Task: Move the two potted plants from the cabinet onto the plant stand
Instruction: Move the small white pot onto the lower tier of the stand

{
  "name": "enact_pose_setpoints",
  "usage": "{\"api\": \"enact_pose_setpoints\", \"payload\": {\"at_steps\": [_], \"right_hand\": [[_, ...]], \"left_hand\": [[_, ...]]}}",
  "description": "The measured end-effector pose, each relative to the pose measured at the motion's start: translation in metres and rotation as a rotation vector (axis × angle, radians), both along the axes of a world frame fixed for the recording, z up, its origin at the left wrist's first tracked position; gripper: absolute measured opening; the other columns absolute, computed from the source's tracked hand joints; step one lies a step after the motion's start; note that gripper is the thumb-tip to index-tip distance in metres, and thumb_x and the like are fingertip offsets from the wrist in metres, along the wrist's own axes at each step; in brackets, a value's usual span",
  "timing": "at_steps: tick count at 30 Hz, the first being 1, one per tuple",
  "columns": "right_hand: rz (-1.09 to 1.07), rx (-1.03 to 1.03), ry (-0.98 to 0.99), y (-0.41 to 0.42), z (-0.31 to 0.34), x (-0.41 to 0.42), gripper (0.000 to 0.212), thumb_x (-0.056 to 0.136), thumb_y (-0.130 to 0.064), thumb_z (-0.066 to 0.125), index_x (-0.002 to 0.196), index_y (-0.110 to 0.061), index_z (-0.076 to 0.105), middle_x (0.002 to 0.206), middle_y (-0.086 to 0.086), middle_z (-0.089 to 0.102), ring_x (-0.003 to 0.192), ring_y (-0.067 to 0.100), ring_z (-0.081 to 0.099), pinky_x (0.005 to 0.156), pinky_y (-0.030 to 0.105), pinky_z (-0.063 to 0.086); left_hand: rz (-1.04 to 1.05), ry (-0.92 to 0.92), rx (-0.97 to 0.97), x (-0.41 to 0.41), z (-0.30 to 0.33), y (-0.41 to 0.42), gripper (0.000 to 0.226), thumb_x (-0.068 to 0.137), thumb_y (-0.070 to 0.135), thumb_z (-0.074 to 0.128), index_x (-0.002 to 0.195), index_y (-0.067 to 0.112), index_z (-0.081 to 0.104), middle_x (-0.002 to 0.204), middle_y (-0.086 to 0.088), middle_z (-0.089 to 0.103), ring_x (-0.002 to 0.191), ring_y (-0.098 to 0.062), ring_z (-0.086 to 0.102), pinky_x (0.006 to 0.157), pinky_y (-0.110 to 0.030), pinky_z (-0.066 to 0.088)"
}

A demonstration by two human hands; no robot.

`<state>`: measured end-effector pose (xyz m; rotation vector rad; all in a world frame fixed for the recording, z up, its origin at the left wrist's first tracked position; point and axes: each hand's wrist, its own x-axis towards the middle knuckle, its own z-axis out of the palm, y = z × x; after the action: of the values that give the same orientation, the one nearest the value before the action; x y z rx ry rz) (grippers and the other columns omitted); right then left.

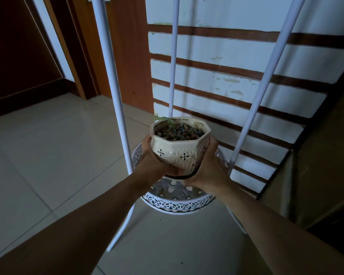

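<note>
A cream octagonal ceramic pot point(180, 149) filled with brown and grey pebbles and a small green sprout is held just above the lower round shelf point(177, 205) of the white metal plant stand. My left hand point(151, 161) cups its left side and bottom. My right hand point(207, 167) grips its right side and bottom. The pot's dark saucer shows between my palms. The stand's shelf has a lacy cut-out rim. Only this one potted plant is in view.
Three white poles of the stand point(111, 76) rise around the shelf. A white wall with brown stripes point(236, 72) is behind. A wooden door frame point(87, 46) is at the left, a brown cabinet side point(316, 165) at the right, beige floor tiles point(48, 155) below.
</note>
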<state>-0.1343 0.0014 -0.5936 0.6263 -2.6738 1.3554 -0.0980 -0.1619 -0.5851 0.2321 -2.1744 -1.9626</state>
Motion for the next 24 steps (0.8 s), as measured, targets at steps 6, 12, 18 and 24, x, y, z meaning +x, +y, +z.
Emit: {"api": "enact_pose_setpoints", "payload": {"at_steps": [6, 12, 18, 24], "right_hand": [[-0.084, 0.086, 0.050, -0.005, -0.001, 0.004, 0.130, 0.033, -0.063, 0.078, 0.135, -0.030, 0.003, 0.135, 0.002, 0.048, 0.121, 0.023, 0.051, 0.091, 0.040, 0.049], [-0.104, 0.163, 0.083, -0.006, -0.002, 0.007, 0.135, 0.040, -0.065, 0.079, 0.140, -0.016, 0.003, 0.133, 0.007, 0.052, 0.120, 0.026, 0.053, 0.091, 0.044, 0.050], [-0.107, 0.276, 0.108, -0.005, 0.000, 0.009, 0.127, 0.049, -0.065, 0.075, 0.137, -0.015, -0.001, 0.130, 0.011, 0.054, 0.114, 0.029, 0.057, 0.086, 0.043, 0.052], [-0.089, 0.355, 0.100, -0.002, 0.001, 0.012, 0.128, 0.059, -0.064, 0.071, 0.142, -0.002, -0.004, 0.135, 0.011, 0.050, 0.120, 0.028, 0.052, 0.090, 0.039, 0.047]], "left_hand": [[0.001, -0.026, -0.077, -0.002, -0.004, -0.003, 0.115, 0.035, 0.008, 0.086, 0.127, 0.033, 0.022, 0.107, 0.018, 0.050, 0.094, 0.003, 0.051, 0.053, -0.008, 0.050], [0.009, -0.092, -0.107, -0.003, -0.005, -0.005, 0.112, 0.036, 0.009, 0.087, 0.124, 0.036, 0.022, 0.103, 0.019, 0.053, 0.092, 0.001, 0.053, 0.057, -0.013, 0.050], [0.009, -0.090, -0.120, -0.002, -0.007, -0.005, 0.108, 0.033, 0.009, 0.084, 0.121, 0.033, 0.025, 0.105, 0.013, 0.055, 0.095, -0.002, 0.054, 0.050, -0.011, 0.050], [0.066, -0.091, -0.261, 0.002, -0.009, -0.001, 0.118, 0.032, 0.014, 0.088, 0.133, 0.028, 0.030, 0.101, 0.023, 0.055, 0.096, -0.004, 0.054, 0.066, -0.021, 0.054]]}}
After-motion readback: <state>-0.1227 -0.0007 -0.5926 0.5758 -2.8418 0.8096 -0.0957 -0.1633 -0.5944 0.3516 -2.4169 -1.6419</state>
